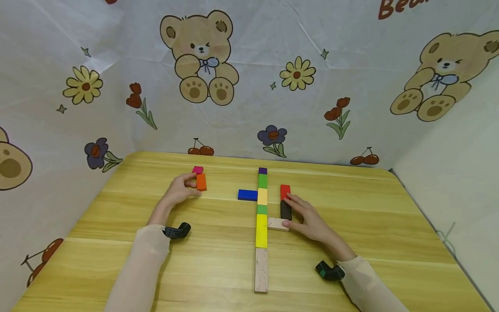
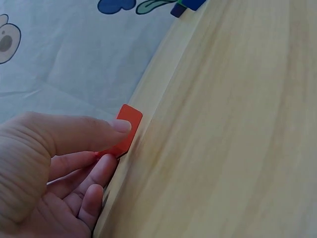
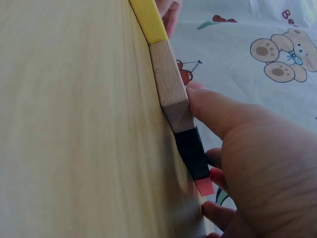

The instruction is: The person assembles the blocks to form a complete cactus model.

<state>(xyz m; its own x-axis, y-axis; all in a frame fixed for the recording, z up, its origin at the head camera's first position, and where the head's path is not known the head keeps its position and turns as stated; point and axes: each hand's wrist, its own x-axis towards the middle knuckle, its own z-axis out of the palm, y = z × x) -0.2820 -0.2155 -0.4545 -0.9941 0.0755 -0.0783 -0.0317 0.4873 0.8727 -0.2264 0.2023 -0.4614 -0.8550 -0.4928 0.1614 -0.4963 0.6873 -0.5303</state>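
Observation:
My left hand (image 1: 182,189) is at the far left, thumb and fingers pinching an orange block (image 1: 201,182). A pink block (image 1: 197,170) sits at its far end. In the left wrist view the thumb lies on the face of the orange block (image 2: 130,124), with fingers curled beneath. My right hand (image 1: 312,220) reaches in from the right with its fingers extended. Its thumb touches a plain wooden block (image 1: 276,223), and its fingertips lie along a red block (image 1: 285,191) and a black block (image 1: 286,210) placed end to end. The right wrist view shows the thumb beside the wooden block (image 3: 171,74).
A column of blocks runs down the middle of the table, including a yellow block (image 1: 261,231) and a long wooden block (image 1: 261,270) at the near end. A blue block (image 1: 247,195) juts left from it. Behind the table (image 1: 218,264) hangs a bear-print cloth (image 1: 257,39).

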